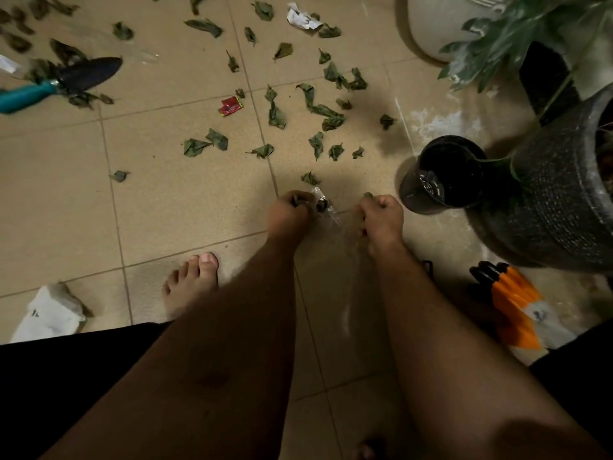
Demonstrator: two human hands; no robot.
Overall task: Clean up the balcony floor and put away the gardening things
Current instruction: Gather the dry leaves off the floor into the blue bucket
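Several wilted green leaves [277,112] lie scattered over the beige tile floor [185,207]. My left hand [291,215] and my right hand [382,218] are held low over the floor, each pinching an edge of a clear plastic bag [346,260] that hangs between them. The left hand's fingers also close on dark leaf bits, and a small leaf pokes out of the right fist. A trowel [66,79] with a teal handle and a black blade lies among leaves at the upper left.
A red wrapper [230,106] and crumpled white paper [303,18] lie among the leaves. An empty black pot [442,174] stands beside a large dark woven planter [550,200]; a white pot [438,24] behind. An orange-white packet [517,307] right, white paper [49,313] left, my bare foot [192,280].
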